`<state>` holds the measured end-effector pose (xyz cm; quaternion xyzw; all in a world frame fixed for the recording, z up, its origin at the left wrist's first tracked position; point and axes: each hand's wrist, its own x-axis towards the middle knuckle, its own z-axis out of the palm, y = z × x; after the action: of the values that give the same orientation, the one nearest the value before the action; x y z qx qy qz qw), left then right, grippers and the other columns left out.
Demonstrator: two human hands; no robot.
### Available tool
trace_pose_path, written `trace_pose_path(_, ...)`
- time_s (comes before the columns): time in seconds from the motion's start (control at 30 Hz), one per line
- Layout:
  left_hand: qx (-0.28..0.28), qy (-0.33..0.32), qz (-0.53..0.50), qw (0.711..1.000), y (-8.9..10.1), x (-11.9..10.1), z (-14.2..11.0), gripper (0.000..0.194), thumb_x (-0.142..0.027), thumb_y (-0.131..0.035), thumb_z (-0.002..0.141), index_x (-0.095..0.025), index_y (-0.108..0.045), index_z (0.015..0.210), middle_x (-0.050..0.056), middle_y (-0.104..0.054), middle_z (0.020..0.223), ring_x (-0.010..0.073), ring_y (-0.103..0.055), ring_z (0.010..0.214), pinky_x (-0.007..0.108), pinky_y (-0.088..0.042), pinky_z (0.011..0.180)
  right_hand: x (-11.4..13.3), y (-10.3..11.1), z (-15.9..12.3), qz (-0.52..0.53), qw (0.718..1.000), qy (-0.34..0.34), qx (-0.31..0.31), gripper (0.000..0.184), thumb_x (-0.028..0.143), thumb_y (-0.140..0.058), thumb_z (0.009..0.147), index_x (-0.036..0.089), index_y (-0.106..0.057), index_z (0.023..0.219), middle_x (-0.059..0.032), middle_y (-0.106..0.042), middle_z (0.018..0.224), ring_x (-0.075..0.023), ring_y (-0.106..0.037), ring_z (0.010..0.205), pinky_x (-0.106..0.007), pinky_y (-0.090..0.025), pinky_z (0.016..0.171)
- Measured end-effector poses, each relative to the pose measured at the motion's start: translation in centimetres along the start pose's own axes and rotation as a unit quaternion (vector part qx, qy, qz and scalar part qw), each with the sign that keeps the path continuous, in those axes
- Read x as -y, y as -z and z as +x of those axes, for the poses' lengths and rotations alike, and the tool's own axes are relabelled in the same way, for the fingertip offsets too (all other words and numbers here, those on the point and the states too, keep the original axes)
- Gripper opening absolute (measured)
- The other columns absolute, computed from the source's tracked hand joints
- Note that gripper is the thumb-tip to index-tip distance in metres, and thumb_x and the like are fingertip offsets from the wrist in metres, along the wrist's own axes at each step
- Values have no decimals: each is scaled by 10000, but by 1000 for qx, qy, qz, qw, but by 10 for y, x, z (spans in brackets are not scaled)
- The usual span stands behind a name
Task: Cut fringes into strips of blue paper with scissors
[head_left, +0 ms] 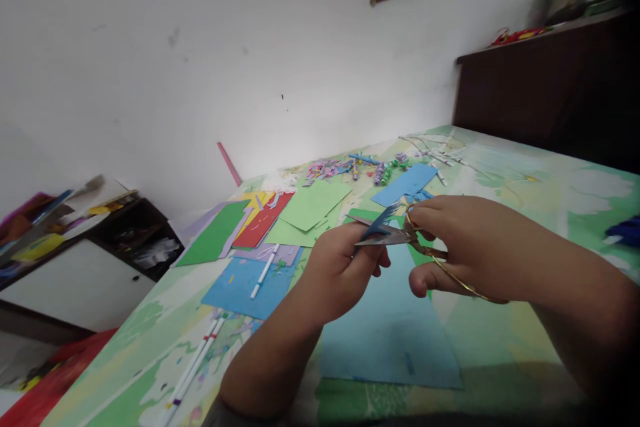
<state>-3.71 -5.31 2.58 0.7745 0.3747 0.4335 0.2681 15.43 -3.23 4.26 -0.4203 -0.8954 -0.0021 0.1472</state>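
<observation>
The green bench [550, 187] meets a white wall [200, 47], with more room toward its right. Left fingers [367, 255] pinch a blue strip [383, 220]; right fingers [426, 218] grip scissors [393, 237].

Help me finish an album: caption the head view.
Right hand with gold-handled scissors, left hand holding a fringed blue strip, above a table scattered with colored sheets.

The left hand [345, 263] hides one end of the fringed blue paper [382, 221]. The view's right edge cuts a dark-blue object [625, 232], not identifiable.
</observation>
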Motion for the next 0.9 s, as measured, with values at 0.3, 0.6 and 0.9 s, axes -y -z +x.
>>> trace_pose_path(0.3,40,-28,37,998,6,0,5,261,-137,-409,820,-168,-551,604,-24,-530,549,73,-491,502,205,-393,526,1,-1,2,-4,1000,15,13,514,709,-442,680,198,-497,693,-41,-547,668,-178,-481,573,-277,-304,506)
trace_pose_path(0.6,32,-22,54,998,10,1,5,326,-237,-388,860,-164,-546,584,-14,-529,517,77,-483,472,210,-392,511,5,-4,7,-20,999,-10,29,596,769,-363,666,195,-521,693,-60,-560,645,-193,-506,592,-272,-285,499)
trace_pose_path(0.9,62,31,-85,994,13,2,7,241,-252,-458,816,-150,-530,610,-30,-497,496,56,-455,419,186,-374,435,5,-4,9,-34,999,-16,23,672,836,-302,608,192,-495,594,-59,-583,616,-153,-468,501,-262,-243,468)
